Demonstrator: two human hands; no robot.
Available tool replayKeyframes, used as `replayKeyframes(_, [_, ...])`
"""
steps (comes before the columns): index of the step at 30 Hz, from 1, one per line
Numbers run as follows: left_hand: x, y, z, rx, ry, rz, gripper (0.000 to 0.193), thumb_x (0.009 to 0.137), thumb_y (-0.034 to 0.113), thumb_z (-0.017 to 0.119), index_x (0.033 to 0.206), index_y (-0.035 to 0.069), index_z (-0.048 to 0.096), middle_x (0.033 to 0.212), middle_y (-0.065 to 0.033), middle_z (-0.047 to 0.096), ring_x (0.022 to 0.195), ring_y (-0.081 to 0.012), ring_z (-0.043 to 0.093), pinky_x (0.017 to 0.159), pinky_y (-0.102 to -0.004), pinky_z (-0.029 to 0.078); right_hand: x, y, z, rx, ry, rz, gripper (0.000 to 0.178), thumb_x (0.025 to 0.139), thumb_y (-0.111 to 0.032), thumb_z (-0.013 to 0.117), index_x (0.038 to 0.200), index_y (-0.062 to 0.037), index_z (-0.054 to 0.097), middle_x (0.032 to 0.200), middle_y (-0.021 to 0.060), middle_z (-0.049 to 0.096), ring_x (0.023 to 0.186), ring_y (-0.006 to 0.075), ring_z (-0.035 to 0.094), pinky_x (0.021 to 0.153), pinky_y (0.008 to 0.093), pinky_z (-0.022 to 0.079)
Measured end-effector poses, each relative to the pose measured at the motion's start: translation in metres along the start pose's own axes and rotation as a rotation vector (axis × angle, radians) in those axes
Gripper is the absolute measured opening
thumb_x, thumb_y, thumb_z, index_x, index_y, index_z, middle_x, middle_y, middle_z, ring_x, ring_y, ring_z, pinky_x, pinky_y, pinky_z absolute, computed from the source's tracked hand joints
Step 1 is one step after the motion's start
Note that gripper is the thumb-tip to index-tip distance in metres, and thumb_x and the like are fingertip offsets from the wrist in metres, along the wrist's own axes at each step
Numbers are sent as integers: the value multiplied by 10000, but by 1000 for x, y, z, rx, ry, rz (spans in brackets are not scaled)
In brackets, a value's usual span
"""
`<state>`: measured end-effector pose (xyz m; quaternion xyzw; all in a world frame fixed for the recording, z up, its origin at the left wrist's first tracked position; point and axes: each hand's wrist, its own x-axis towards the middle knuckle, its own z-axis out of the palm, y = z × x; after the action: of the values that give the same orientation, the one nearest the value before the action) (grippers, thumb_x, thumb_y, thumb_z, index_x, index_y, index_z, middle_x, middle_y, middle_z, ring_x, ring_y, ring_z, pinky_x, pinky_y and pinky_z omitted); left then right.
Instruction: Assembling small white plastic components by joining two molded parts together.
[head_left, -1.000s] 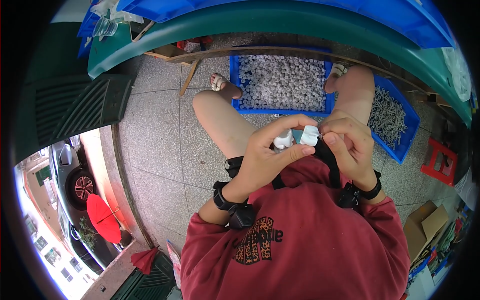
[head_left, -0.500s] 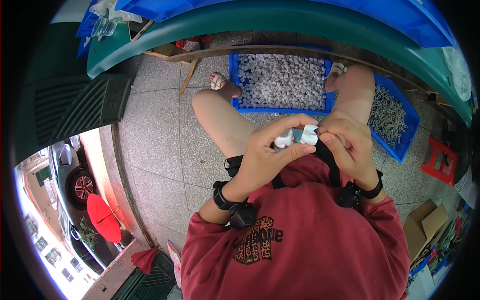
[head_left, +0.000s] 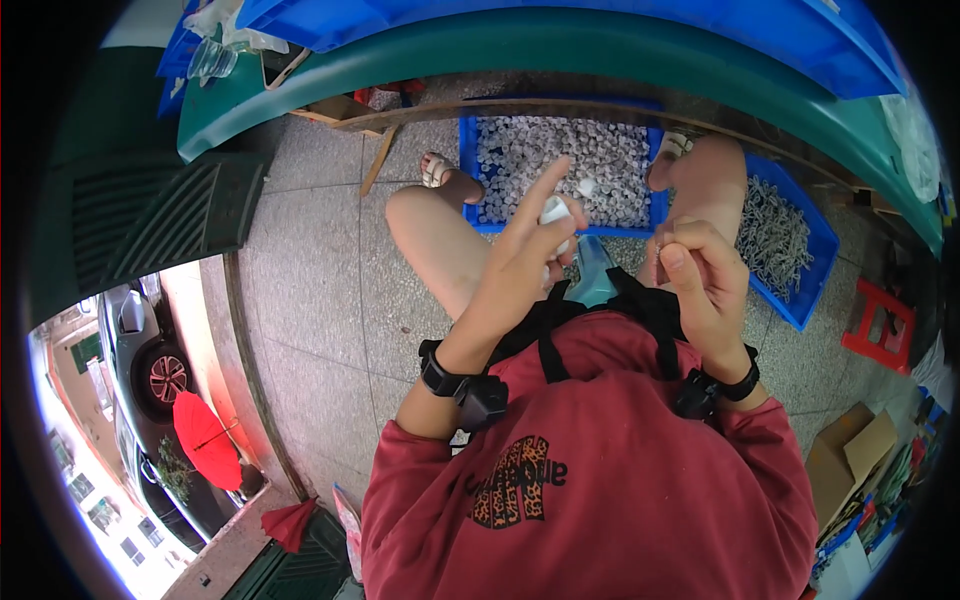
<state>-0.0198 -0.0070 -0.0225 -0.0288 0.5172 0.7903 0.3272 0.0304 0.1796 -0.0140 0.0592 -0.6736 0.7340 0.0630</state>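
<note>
My left hand is closed around small white plastic pieces, with its index finger stretched out toward the bin. My right hand is at the right, over my thigh, its thumb and fingers curled together; what they hold, if anything, I cannot make out. A single white piece, apart from both hands, shows over the blue bin full of many small white pieces. Between my legs is a teal object, partly hidden by black straps.
A second blue bin holds many metal hook-like parts. A green table edge with blue trays crosses the far side. At the right stand a red stool and an open cardboard box. A wooden bar runs beneath the table.
One white piece has left my left hand and is now over the bin. My left hand has opened its index finger outward; my right hand has drawn away to the right.
</note>
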Motion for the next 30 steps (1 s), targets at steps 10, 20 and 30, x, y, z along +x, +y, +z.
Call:
replayKeyframes(10, [-18,3,22,463,-139,245,599,822,46,569,1328,44,249,1017,-77,528,924,-113,497,776,-242,403,6,-2,7,-89,-132,-169,150,910,-122,437,871,15,485,913,153,529,652,114,476,576,232,417])
replayKeyframes(20, [-25,7,21,473,-7,450,259,725,66,680,974,27,622,963,-71,600,862,-154,568,753,-243,430,-1,-5,8,225,-81,-6,86,863,-32,494,884,35,544,907,122,552,680,100,500,595,211,415])
replayKeyframes(30, [-29,12,20,547,10,552,315,676,123,728,961,31,631,921,-79,630,802,-151,602,678,-240,463,3,-11,9,-104,-160,-25,49,823,-25,550,824,24,555,771,88,558,647,137,502,573,234,396])
